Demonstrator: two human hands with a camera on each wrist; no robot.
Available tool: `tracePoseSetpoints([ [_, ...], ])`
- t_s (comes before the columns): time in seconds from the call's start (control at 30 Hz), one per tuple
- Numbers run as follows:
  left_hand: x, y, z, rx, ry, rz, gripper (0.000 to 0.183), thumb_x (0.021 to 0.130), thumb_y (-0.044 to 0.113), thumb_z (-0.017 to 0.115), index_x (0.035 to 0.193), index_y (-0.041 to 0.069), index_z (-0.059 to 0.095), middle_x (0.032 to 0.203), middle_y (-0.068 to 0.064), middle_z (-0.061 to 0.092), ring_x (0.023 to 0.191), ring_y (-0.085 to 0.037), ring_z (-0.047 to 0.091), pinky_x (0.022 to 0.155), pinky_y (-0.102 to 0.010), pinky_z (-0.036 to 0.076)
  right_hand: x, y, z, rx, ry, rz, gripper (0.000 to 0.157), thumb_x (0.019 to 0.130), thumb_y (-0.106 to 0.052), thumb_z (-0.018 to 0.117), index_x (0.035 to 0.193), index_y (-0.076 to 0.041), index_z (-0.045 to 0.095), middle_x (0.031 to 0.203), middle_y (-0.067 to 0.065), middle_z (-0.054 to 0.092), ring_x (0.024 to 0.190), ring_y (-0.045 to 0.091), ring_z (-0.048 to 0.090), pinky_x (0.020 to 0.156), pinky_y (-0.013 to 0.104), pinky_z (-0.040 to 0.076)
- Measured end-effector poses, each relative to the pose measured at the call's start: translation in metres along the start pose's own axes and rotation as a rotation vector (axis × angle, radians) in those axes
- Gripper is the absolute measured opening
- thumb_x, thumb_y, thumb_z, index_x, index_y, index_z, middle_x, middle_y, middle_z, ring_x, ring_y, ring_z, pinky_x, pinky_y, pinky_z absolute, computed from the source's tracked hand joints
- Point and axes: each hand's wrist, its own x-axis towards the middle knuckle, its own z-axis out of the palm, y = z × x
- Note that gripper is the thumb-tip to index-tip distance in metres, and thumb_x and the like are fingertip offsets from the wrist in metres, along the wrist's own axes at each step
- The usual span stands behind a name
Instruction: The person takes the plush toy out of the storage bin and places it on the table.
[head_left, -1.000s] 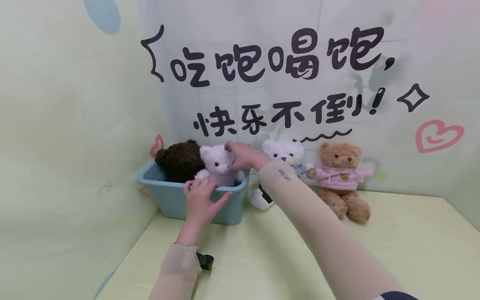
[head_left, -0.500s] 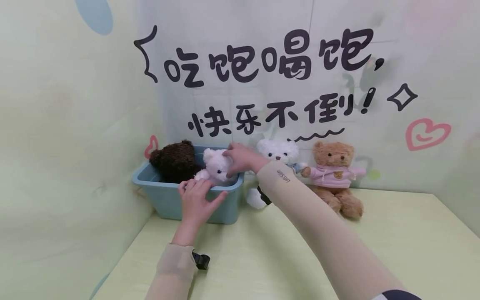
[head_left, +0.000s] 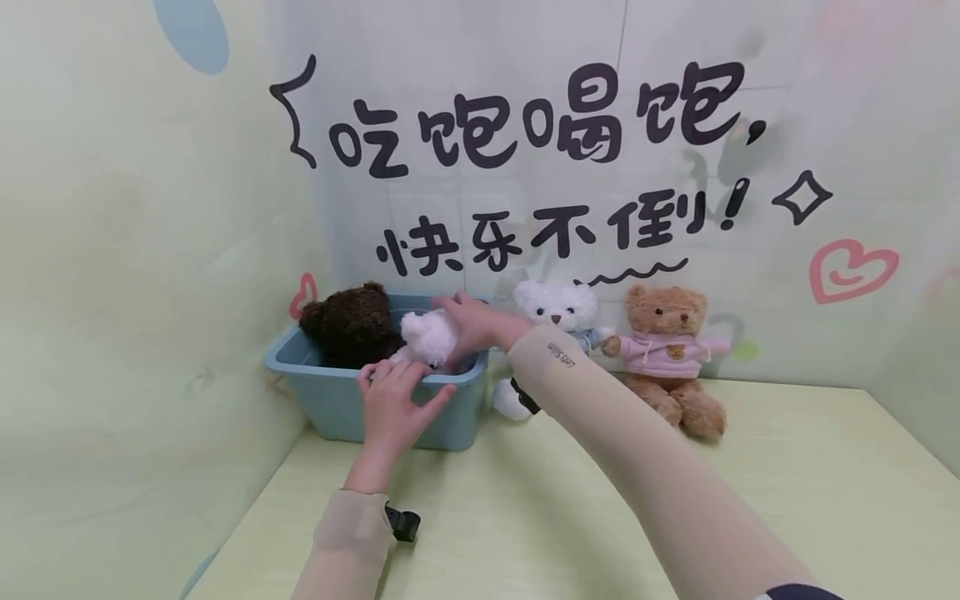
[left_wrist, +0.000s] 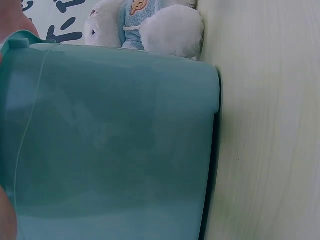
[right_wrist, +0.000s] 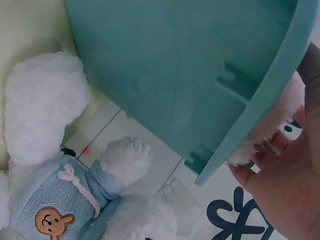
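Observation:
Inside the blue plastic bin [head_left: 333, 404] a small white teddy bear [head_left: 427, 335] sits low, its head slightly above the front rim. My right hand [head_left: 478, 325] holds that bear's head from the right side, fingers behind it and thumb in front. In the right wrist view the same hand [right_wrist: 285, 185] shows past the bin's rim, beside white fur [right_wrist: 272, 127]. The fingers of my left hand [head_left: 393, 412] hook over the front rim, with the thumb against the outer wall. To the left in the bin is a dark brown plush [head_left: 352, 325].
Right of the bin, a white bear in blue clothing [head_left: 555, 310] sits partly behind my right arm. Beside it sits a tan bear [head_left: 667, 317] in a pink hoodie. All stand on a pale table [head_left: 787, 467] against a printed wall, with another wall close at left.
The white bear in the bin has sunk lower, its head tipping down, with my right hand moving down on it. My left hand stays on the rim. The head view shifted slightly.

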Motion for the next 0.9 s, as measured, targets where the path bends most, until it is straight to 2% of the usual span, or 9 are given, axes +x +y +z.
tracePoseSetpoints([
  [0.1,0.000,0.001,0.000,-0.001,0.009,0.006,0.058,0.090,0.064,0.050,0.084,0.008,0.064,0.080,-0.006,0.065,0.081,-0.031,0.052,0.088,-0.058,0.026,-0.001,-0.005,0.002,-0.101,-0.004,0.004,0.102,0.067,-0.043,0.086,0.151,-0.021,0.031,0.141,0.016,0.039,0.120,0.030,0.047,0.097,0.042,0.040],
  [0.23,0.002,0.002,0.001,-0.007,0.018,0.012,0.056,0.089,0.064,0.052,0.085,0.010,0.065,0.081,-0.005,0.065,0.083,-0.031,0.053,0.088,-0.057,0.027,0.000,-0.009,-0.002,-0.245,0.018,-0.020,0.088,0.070,-0.049,0.080,0.144,-0.022,0.040,0.135,0.006,0.053,0.113,0.028,0.051,0.094,0.045,0.036],
  [0.3,0.002,0.002,0.002,-0.010,0.016,0.016,0.055,0.089,0.064,0.052,0.085,0.010,0.064,0.080,-0.005,0.064,0.083,-0.030,0.053,0.088,-0.056,0.027,0.000,-0.011,-0.009,-0.277,0.039,-0.020,0.084,0.070,-0.049,0.080,0.141,-0.024,0.043,0.129,0.002,0.058,0.108,0.025,0.052,0.093,0.046,0.034],
  [0.37,0.002,0.002,0.002,-0.008,0.011,0.016,0.056,0.089,0.065,0.051,0.084,0.010,0.064,0.079,-0.005,0.063,0.081,-0.029,0.052,0.088,-0.056,0.027,0.000,-0.012,-0.019,-0.281,0.064,-0.015,0.083,0.069,-0.049,0.079,0.140,-0.024,0.044,0.127,0.000,0.059,0.107,0.024,0.053,0.094,0.049,0.032],
  [0.5,0.000,0.002,0.000,-0.005,0.006,0.008,0.059,0.089,0.066,0.049,0.083,0.010,0.063,0.075,-0.004,0.060,0.075,-0.029,0.048,0.088,-0.058,0.026,-0.002,-0.017,-0.041,-0.216,0.106,-0.035,0.085,0.072,-0.047,0.077,0.144,-0.021,0.040,0.130,0.002,0.057,0.110,0.021,0.055,0.099,0.056,0.031],
  [0.6,-0.002,0.003,-0.002,-0.010,0.000,-0.008,0.059,0.089,0.067,0.049,0.084,0.010,0.064,0.074,-0.004,0.060,0.074,-0.028,0.048,0.088,-0.057,0.026,-0.005,-0.020,-0.056,-0.156,0.147,-0.055,0.085,0.074,-0.045,0.075,0.145,-0.018,0.038,0.129,0.005,0.056,0.107,0.020,0.055,0.095,0.051,0.038],
  [0.73,-0.004,0.002,-0.003,-0.017,-0.011,-0.021,0.059,0.088,0.068,0.049,0.086,0.011,0.064,0.078,-0.003,0.062,0.076,-0.027,0.048,0.088,-0.056,0.025,-0.008,-0.020,-0.075,-0.130,0.249,-0.056,0.086,0.074,-0.043,0.074,0.146,-0.019,0.037,0.128,0.007,0.054,0.104,0.019,0.054,0.086,0.041,0.045],
  [0.9,-0.004,0.001,-0.002,-0.023,-0.013,-0.021,0.057,0.088,0.067,0.051,0.086,0.012,0.065,0.077,-0.003,0.060,0.076,-0.026,0.047,0.088,-0.055,0.025,-0.014,-0.017,-0.099,-0.181,0.358,-0.035,0.085,0.073,-0.044,0.073,0.147,-0.024,0.036,0.130,0.006,0.051,0.107,0.022,0.051,0.088,0.042,0.042],
])
